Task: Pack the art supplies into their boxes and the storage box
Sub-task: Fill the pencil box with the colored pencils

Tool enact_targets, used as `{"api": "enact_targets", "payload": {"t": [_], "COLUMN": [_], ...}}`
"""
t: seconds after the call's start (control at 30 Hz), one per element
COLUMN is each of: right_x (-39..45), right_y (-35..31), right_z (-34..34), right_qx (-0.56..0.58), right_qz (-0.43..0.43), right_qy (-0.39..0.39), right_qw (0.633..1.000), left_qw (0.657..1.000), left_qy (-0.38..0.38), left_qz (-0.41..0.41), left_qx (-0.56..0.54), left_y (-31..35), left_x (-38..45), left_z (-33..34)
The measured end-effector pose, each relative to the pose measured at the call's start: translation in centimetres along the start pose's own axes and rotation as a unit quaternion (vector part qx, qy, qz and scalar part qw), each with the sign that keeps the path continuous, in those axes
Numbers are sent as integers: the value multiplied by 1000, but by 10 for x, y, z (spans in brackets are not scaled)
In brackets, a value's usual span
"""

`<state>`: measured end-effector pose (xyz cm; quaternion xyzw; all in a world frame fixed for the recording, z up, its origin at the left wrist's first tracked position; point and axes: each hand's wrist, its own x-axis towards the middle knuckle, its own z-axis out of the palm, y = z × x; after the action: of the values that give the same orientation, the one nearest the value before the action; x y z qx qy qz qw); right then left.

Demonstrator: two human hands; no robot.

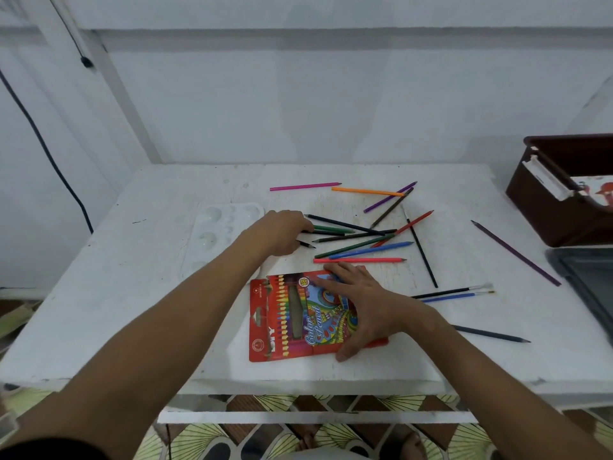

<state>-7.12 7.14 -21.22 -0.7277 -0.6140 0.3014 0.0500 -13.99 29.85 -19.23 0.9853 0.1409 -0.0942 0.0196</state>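
A red colour-pencil box [288, 320] lies flat near the table's front edge. My right hand [361, 303] rests on its right half with fingers spread straight, thumb at the box's lower edge. My left hand [285, 232] reaches over the left ends of a heap of loose colour pencils [361, 247], its fingers curled down onto a green and a black pencil; whether it holds them is hidden. More pencils lie scattered beyond: a pink pencil [305, 186], an orange pencil [366, 191], a purple pencil [515, 252]. Two paint brushes [454, 292] lie right of the box.
A white paint palette [219, 227] sits left of my left hand. A brown storage box [544, 207] stands at the right edge of the white table [99, 293], with a grey lid [583, 277] in front of it. A dark pencil [491, 334] lies near the front right.
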Motion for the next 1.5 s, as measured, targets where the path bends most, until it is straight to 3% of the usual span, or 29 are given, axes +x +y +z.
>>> {"api": "enact_targets", "payload": {"t": [0.4, 0.63, 0.77, 0.87, 0.93, 1.13, 1.33, 1.5], "right_x": [3, 6, 4, 4, 5, 3, 3, 0], "right_y": [6, 10, 10, 9, 9, 6, 3, 0], "right_z": [5, 9, 8, 8, 8, 5, 3, 0], "right_qx": [6, 6, 7, 8, 7, 5, 7, 10], "right_qz": [-5, -6, -8, -9, -7, -2, 8, 11], "right_qy": [6, 9, 12, 12, 11, 7, 5, 5], "right_qw": [1000, 1000, 1000, 1000, 1000, 1000, 1000, 1000], "left_qw": [989, 993, 988, 964, 948, 928, 969, 984], "left_qy": [-35, -29, 41, 125, 138, 53, -26, -67], "left_qz": [-27, -39, -40, -79, -109, -249, -213, -160], "left_qx": [-142, -103, -145, -222, -266, -272, -122, -39], "left_y": [-14, -17, -15, -13, -12, -7, 3, 4], "left_x": [4, 8, 10, 4, -1, -4, -2, -4], "left_z": [-5, -4, -21, -43, -53, -39, -22, -17]}}
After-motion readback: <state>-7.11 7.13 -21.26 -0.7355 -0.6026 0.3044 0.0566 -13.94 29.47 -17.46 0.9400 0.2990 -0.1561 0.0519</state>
